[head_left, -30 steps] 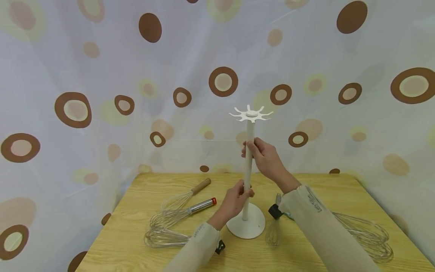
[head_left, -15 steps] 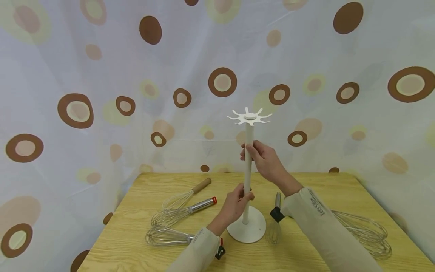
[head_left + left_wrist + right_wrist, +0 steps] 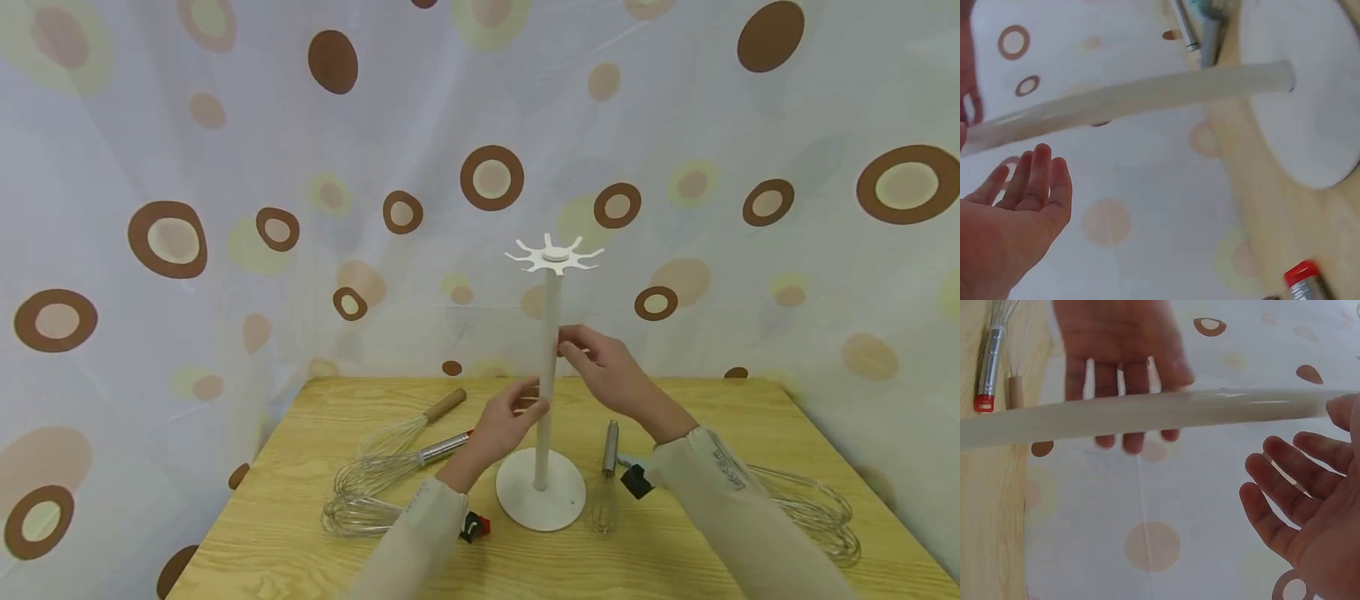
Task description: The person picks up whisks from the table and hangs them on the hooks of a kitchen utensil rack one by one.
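A white stand with a round base (image 3: 540,500), an upright pole (image 3: 550,350) and a crown of flat prongs (image 3: 555,255) stands on the wooden table. Around the lower pole, my left hand (image 3: 504,421) has loosened, its thumb close to the pole and its fingers partly behind it. Higher up, on the other side, my right hand (image 3: 611,373) has its fingertips close beside the pole. In the right wrist view, the right hand's fingers (image 3: 1272,515) are spread apart below the pole, and the left hand (image 3: 1122,344) has relaxed fingers reaching behind it.
To the left lie a wooden-handled whisk (image 3: 446,405), a steel whisk (image 3: 442,448) and another whisk (image 3: 362,515) partly under the left sleeve. Right of the base lies a small whisk (image 3: 611,450). Large whisk wires (image 3: 813,508) show beyond the right sleeve. A spotted curtain (image 3: 420,125) hangs behind.
Both hands gripped the pole earlier; now their fingers have loosened. The right hand has drawn slightly right and down, the left slightly left and up. The stand stays upright.
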Available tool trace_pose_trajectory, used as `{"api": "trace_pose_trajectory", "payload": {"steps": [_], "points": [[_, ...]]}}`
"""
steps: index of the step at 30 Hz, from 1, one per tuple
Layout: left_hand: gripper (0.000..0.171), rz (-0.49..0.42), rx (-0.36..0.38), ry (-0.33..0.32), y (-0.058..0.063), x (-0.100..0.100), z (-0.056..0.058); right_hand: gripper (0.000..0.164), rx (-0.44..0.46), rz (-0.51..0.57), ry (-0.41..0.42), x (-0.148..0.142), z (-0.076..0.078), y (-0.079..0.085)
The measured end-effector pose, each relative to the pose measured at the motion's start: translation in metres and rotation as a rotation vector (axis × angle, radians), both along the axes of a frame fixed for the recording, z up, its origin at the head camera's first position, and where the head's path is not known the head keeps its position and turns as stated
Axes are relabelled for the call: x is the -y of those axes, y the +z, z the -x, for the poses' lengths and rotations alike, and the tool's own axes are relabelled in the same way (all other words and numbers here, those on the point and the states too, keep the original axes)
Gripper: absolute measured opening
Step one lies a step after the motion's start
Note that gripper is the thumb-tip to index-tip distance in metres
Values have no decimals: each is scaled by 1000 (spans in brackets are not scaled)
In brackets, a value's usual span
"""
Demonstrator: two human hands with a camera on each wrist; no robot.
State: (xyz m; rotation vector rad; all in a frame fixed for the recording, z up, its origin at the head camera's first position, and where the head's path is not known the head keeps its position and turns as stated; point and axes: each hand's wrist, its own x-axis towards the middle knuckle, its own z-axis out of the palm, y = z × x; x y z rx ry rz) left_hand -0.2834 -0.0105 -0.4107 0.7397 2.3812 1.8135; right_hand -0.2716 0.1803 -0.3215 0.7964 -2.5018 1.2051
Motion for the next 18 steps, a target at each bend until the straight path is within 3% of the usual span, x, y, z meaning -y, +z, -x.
{"api": "trace_pose_trajectory", "payload": {"steps": [8, 14, 18], "points": [[44, -97, -129, -6, 60, 19, 2, 34, -9, -108, -49, -37, 2, -19], [42, -194, -227, -11, 102, 24, 6, 34, 77, -222, -79, -65, -2, -33], [41, -245, -286, -9, 124, 27, 5, 36, 151, -319, -78, -83, 1, -51]]}}
